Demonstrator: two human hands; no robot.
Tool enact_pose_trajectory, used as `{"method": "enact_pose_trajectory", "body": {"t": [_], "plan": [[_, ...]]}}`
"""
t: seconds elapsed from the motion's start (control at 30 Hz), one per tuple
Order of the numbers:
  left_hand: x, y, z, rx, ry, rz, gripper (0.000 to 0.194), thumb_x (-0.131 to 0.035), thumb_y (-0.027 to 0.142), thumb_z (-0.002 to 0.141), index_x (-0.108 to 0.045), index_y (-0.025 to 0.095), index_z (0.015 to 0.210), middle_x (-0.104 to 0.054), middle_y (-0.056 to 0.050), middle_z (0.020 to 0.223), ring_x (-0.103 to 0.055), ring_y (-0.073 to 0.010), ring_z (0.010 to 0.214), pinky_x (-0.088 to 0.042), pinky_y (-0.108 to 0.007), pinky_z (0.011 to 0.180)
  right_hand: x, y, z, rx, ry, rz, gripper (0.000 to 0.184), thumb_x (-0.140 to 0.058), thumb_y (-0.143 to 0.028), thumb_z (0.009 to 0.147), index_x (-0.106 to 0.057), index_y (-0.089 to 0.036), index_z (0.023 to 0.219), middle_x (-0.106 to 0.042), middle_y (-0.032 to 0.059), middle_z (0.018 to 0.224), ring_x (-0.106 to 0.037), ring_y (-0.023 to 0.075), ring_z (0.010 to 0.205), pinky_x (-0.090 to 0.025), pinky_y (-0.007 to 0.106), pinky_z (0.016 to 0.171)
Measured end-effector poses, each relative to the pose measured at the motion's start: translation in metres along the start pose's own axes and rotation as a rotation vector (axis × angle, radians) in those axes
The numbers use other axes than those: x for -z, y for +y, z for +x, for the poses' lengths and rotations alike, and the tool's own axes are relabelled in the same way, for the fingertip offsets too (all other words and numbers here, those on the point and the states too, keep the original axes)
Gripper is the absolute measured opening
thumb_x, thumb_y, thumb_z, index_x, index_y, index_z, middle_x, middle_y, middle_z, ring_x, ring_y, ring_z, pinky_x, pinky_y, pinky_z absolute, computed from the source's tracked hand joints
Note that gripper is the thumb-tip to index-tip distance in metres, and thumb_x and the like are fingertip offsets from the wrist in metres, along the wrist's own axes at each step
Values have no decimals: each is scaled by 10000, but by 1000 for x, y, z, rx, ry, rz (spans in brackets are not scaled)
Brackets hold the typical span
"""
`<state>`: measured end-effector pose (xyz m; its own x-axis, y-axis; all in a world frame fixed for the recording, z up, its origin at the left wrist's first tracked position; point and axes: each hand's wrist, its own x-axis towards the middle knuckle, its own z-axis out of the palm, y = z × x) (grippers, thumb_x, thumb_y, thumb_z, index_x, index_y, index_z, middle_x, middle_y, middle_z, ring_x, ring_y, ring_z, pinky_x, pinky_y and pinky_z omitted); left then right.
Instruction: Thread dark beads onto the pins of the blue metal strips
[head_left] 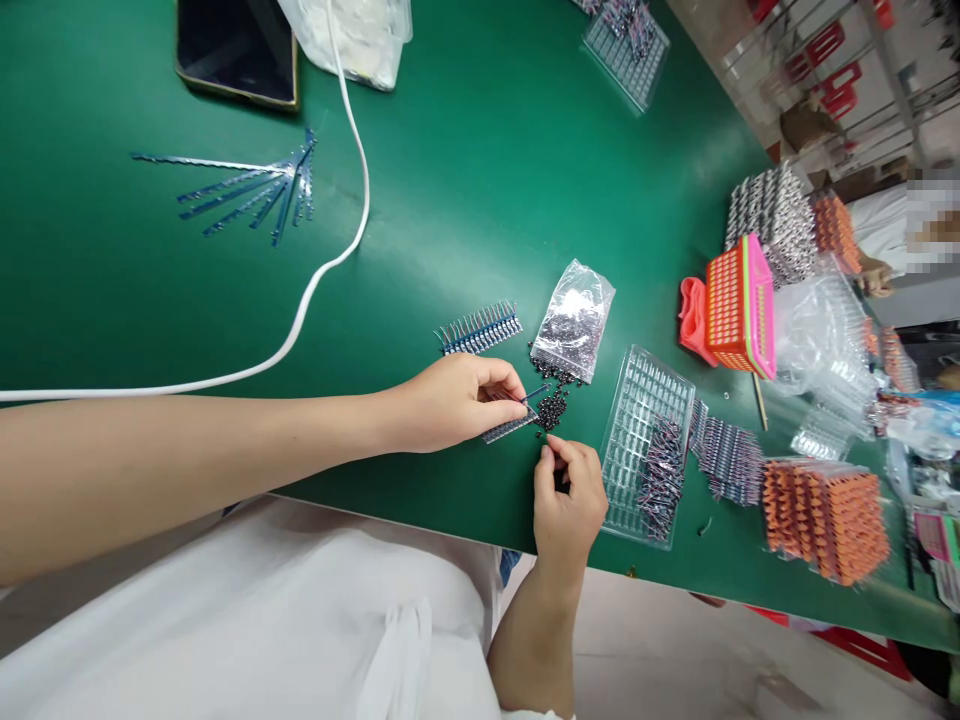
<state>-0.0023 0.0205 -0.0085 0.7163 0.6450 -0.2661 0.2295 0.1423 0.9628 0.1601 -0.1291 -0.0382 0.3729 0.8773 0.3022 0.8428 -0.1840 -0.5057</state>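
Your left grip [469, 402] pinches thin dark piece [538, 392] near black beads [552, 411], probably for short reach; right grip [571, 495] pinched together, contents unclear.

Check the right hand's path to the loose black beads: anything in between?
Nothing visible stands in between. The right hand is at the near edge of the loose black beads; the left hand is off to the left, and the clear bag lies on the far side.
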Motion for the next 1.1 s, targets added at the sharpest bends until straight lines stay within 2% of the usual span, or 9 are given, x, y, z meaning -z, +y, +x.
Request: {"method": "enact_pose_trajectory", "body": {"t": [0.7,1.1], "plan": [[2,4,-1,20,-6,0,178,-636,345,835,-677,172,839,-721,-3,781,-654,-161,752,-491,-252,692,-2,2,-2,9,-30,11,150,-568,-184,936,-706,-201,991,-634,44,903,-622,142,803,-532,288,716],[1,3,-1,11,-2,9,167,-639,340,825,-679,178,837,-726,0,777,-658,-163,746,-493,-255,690,0,0,-2,33,12,38,157,-576,-175,930,-714,-203,1001,-648,47,893,-625,136,775,-538,280,679]]}}
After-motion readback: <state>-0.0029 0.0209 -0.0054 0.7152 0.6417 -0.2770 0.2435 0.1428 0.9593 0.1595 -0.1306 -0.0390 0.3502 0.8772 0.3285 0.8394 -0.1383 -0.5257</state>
